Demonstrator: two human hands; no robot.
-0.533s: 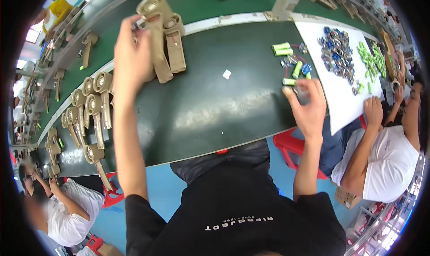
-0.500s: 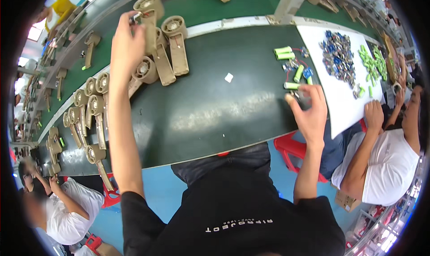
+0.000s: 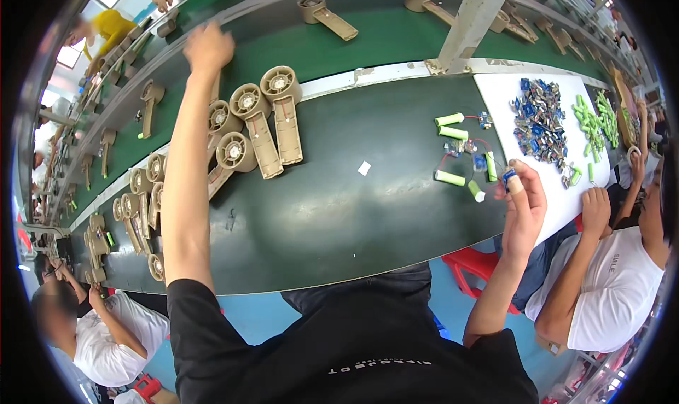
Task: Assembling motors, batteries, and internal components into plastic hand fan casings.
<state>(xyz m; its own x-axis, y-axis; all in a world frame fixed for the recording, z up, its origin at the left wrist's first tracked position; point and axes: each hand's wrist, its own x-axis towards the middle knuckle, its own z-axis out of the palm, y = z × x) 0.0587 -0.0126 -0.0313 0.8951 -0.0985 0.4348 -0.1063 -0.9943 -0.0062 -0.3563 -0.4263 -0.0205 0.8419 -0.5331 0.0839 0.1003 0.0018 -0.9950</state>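
Observation:
My left hand (image 3: 210,48) is stretched far over the green belt. It is smeared, its fingers are bunched and partly hidden, and I cannot see whether anything is in them. Close to that forearm, several beige handheld-fan housings (image 3: 265,139) lie grouped at the table's far edge, their round heads pointing away from me. At the right, my right hand (image 3: 525,202) pinches a small blue circuit board (image 3: 509,179) between thumb and fingers. Just left of it lie several green battery cells (image 3: 453,132) and wired circuit boards (image 3: 484,120).
A white sheet (image 3: 566,181) at the right bears a heap of circuit boards (image 3: 541,118) and green cells (image 3: 593,121). More housings (image 3: 141,185) line the left side. A metal post (image 3: 472,26) rises behind the table. Co-workers sit at both sides.
My left hand has moved farther out, away from the housing it was beside. My right hand has drawn back toward me and right, now with a circuit board raised in its fingers.

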